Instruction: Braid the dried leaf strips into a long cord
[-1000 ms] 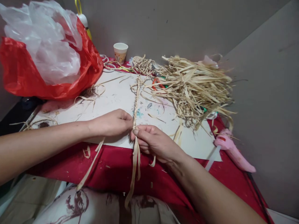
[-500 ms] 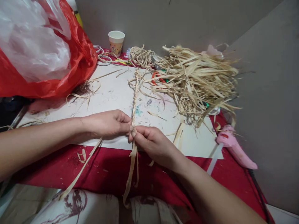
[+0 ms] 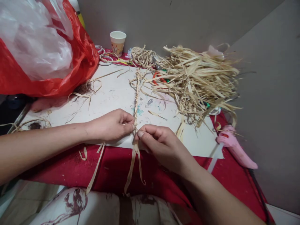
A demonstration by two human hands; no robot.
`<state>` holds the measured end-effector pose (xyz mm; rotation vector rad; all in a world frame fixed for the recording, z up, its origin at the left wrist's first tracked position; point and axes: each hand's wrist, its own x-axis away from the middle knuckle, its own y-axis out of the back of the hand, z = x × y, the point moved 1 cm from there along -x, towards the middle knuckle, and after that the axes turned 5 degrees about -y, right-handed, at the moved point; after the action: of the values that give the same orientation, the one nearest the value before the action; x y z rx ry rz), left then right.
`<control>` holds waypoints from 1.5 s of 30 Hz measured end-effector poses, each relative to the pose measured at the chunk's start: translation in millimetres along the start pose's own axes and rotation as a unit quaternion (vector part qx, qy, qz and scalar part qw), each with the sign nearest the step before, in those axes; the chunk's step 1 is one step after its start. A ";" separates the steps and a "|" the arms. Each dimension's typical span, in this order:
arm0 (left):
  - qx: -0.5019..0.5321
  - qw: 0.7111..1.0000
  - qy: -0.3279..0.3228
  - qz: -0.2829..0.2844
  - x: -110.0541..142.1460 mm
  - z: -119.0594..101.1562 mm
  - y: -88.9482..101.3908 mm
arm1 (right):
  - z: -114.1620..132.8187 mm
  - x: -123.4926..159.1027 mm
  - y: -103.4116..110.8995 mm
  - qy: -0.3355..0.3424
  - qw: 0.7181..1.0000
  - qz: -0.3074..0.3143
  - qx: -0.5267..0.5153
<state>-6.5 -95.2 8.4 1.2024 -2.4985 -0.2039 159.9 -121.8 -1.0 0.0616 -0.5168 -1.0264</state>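
Observation:
A thin braid (image 3: pixel 136 97) of dry, straw-coloured strips runs up the middle of a white board (image 3: pixel 110 97). At its lower end my left hand (image 3: pixel 116 125) pinches the strands between thumb and fingers. Just to the right, my right hand (image 3: pixel 157 140) is closed on the strands too, thumb against forefinger. Loose strips (image 3: pixel 132 167) hang from the braid over the board's front edge. Another long strip (image 3: pixel 95 175) trails down from under my left hand toward the lap. The exact crossing of strands is partly hidden by my fingers.
A big heap of dry strips (image 3: pixel 201 75) lies at the back right, with orange-handled scissors (image 3: pixel 156 78) beside it. A pink glue gun (image 3: pixel 236 148) rests at the right. A red plastic bag (image 3: pixel 86 53) fills the left, near a paper cup (image 3: pixel 117 43).
My right hand has shifted slightly right, opening a small gap from my left hand. The hanging strips have spread apart, and the strip under my left hand has swung right.

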 end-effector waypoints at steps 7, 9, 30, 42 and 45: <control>0.198 0.978 0.043 -0.046 0.2 3.4 -12.1 | -5.1 3.6 -18.8 0.091 0.986 -0.045 0.129; 0.244 0.966 0.066 -0.052 0.6 2.5 -13.9 | -7.2 3.3 -20.5 0.101 0.971 -0.067 0.208; 0.219 0.976 0.013 -0.003 6.9 -0.1 -7.8 | -1.8 -5.6 6.0 0.009 0.990 0.040 -0.135; 0.076 0.997 0.004 0.012 9.4 -1.8 0.0 | -10.6 -19.4 1.3 -0.054 0.962 0.174 -0.203; 0.031 0.999 -0.001 0.023 10.7 -2.4 0.9 | -9.5 -20.9 0.0 -0.050 0.965 0.161 -0.198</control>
<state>-12.4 -102.9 13.6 1.1680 -2.5486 -0.1184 155.5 -106.3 -17.3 -0.4206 -0.3890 -0.7978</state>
